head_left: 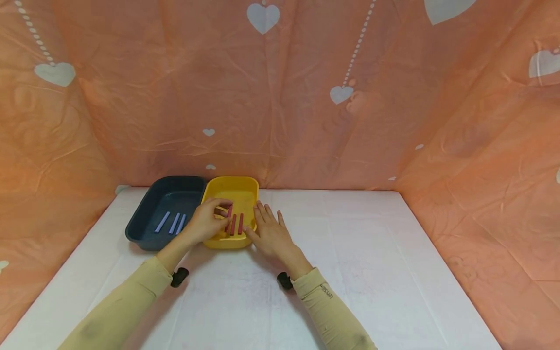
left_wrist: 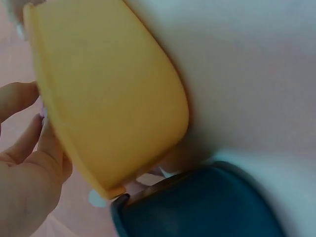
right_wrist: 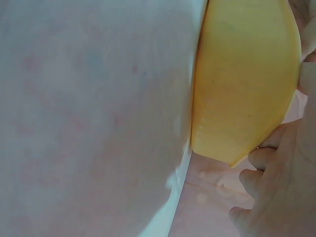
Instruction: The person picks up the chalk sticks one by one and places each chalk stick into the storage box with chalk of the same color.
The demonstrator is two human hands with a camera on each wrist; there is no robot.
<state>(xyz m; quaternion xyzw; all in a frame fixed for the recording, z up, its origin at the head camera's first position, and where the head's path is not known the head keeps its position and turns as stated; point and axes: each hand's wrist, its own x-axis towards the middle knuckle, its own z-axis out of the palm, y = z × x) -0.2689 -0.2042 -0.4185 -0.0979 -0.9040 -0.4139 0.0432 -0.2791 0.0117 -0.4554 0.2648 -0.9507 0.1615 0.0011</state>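
Note:
A yellow tray (head_left: 236,183) lies in front of me on the white table. Two slim red sticks (head_left: 240,224) lie side by side in it, with more red partly hidden to their left. My left hand (head_left: 204,222) reaches over the tray's left side and pinches a red stick (head_left: 229,211) between thumb and fingers. In the left wrist view the tray wall (left_wrist: 113,94) hides most of the fingertips. My right hand (head_left: 274,237) is at the tray's right rim, its fingers straight and spread, holding nothing.
A dark blue tray (head_left: 144,206) stands against the yellow one on the left, with three lavender sticks (head_left: 174,223) in it. Behind and beside the white table (head_left: 350,253) hangs an orange cloth (head_left: 297,131) with pale hearts.

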